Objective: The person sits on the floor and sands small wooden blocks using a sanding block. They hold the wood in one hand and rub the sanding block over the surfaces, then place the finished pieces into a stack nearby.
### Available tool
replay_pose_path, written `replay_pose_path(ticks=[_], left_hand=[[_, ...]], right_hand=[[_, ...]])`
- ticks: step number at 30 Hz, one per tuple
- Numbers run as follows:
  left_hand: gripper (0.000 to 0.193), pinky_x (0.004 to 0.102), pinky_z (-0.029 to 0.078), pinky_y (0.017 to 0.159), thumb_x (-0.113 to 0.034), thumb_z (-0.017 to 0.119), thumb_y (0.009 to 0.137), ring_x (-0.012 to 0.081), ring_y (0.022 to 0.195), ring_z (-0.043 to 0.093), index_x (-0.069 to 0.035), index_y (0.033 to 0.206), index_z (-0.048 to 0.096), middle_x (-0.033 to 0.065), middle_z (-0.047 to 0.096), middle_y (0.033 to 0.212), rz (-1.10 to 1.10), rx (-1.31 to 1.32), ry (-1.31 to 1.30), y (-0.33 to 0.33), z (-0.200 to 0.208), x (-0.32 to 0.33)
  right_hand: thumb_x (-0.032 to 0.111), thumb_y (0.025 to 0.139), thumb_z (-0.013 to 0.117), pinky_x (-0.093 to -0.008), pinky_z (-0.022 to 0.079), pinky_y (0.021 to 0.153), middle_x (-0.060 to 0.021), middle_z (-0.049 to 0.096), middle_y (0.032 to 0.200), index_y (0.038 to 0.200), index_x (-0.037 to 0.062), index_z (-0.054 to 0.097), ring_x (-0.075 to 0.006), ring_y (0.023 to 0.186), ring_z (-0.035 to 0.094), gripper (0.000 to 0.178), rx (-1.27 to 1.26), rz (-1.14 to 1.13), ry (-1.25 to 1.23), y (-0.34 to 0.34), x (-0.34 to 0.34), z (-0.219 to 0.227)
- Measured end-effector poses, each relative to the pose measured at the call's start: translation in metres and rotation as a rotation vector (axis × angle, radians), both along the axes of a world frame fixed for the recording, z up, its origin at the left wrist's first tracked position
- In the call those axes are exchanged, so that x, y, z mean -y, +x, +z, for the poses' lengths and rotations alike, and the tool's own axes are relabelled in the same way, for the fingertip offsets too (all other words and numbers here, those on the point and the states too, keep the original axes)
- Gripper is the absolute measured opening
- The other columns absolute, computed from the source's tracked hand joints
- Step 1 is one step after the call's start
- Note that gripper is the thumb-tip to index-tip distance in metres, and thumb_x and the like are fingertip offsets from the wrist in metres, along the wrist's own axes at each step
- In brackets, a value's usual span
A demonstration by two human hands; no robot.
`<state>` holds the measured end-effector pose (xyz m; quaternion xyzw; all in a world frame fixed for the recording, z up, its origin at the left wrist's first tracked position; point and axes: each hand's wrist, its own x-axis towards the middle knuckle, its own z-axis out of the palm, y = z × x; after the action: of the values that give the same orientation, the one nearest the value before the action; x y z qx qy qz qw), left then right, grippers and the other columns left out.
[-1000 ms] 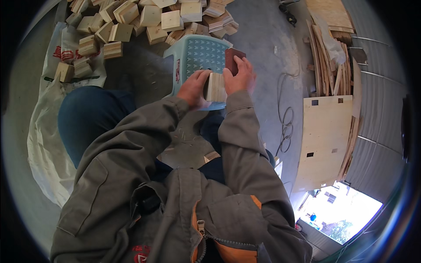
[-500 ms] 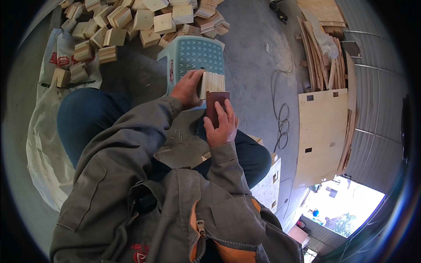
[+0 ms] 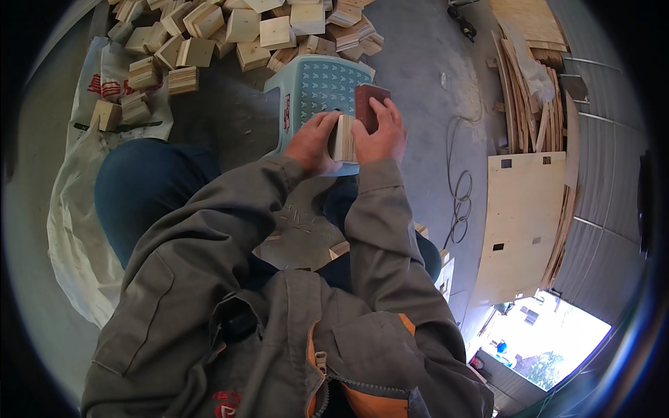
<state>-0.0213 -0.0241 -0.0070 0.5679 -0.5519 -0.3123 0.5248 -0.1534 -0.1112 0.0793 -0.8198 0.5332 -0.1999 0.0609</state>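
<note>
A small block of layered plywood (image 3: pixel 345 141) is held over the near edge of a light blue plastic stool (image 3: pixel 317 82). My left hand (image 3: pixel 311 148) is closed round its left side. A reddish-brown sanding block (image 3: pixel 366 106) stands tilted up in my right hand (image 3: pixel 385 135), the fingers bent over its right side. My right thumb is close to the plywood block's right side; whether it touches cannot be made out. The sanding block sits just beyond and to the right of the plywood.
Many similar plywood blocks (image 3: pixel 277 33) lie heaped beyond the stool. A white plastic sack (image 3: pixel 73 230) spreads at the left. To the right, a thin cable (image 3: pixel 460 202) coils on the concrete floor, and wooden boards (image 3: pixel 526 216) lean by a corrugated wall (image 3: pixel 606 167).
My right hand has moved the sanding block away from me, from the plywood block's near side to its far right. The plywood block has been turned in my left hand.
</note>
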Motion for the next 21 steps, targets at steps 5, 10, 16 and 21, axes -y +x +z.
replay_pose_path(ticks=[5, 10, 16, 21], left_hand=[[0.099, 0.0462, 0.051, 0.112, -0.011, 0.096, 0.064, 0.0432, 0.133, 0.057, -0.008, 0.149, 0.047, 0.0194, 0.055, 0.144, 0.007, 0.015, -0.010, 0.001, 0.000, -0.001], [0.096, 0.0468, 0.052, 0.110, -0.014, 0.095, 0.063, 0.0430, 0.130, 0.059, -0.008, 0.147, 0.049, 0.0199, 0.057, 0.141, 0.038, 0.022, -0.059, 0.000, -0.002, 0.000], [0.092, 0.0468, 0.051, 0.111, -0.013, 0.092, 0.065, 0.0436, 0.131, 0.059, -0.008, 0.147, 0.050, 0.0205, 0.057, 0.141, 0.043, 0.011, -0.072, -0.002, -0.002, 0.001], [0.091, 0.0463, 0.051, 0.112, -0.022, 0.095, 0.071, 0.0432, 0.132, 0.059, -0.007, 0.148, 0.050, 0.0217, 0.057, 0.141, 0.028, 0.022, -0.074, 0.000, -0.004, 0.002]], right_hand=[[0.029, 0.081, 0.081, -0.0492, 0.047, 0.114, -0.0066, 0.057, 0.156, 0.139, 0.0249, 0.071, -0.0381, 0.130, 0.059, 0.058, -0.096, -0.048, 0.125, 0.013, 0.023, 0.015], [0.029, 0.082, 0.083, -0.0502, 0.046, 0.114, -0.0104, 0.055, 0.157, 0.142, 0.0223, 0.069, -0.0387, 0.132, 0.057, 0.062, 0.004, 0.033, -0.023, -0.009, -0.009, -0.003], [0.022, 0.081, 0.085, -0.0514, 0.045, 0.111, -0.0147, 0.053, 0.158, 0.144, 0.0179, 0.068, -0.0401, 0.130, 0.057, 0.066, 0.011, 0.145, -0.023, -0.038, -0.095, 0.011], [0.017, 0.077, 0.088, -0.0512, 0.046, 0.109, -0.0164, 0.051, 0.160, 0.144, 0.0166, 0.067, -0.0398, 0.128, 0.057, 0.070, 0.028, 0.192, 0.009, -0.055, -0.137, 0.016]])
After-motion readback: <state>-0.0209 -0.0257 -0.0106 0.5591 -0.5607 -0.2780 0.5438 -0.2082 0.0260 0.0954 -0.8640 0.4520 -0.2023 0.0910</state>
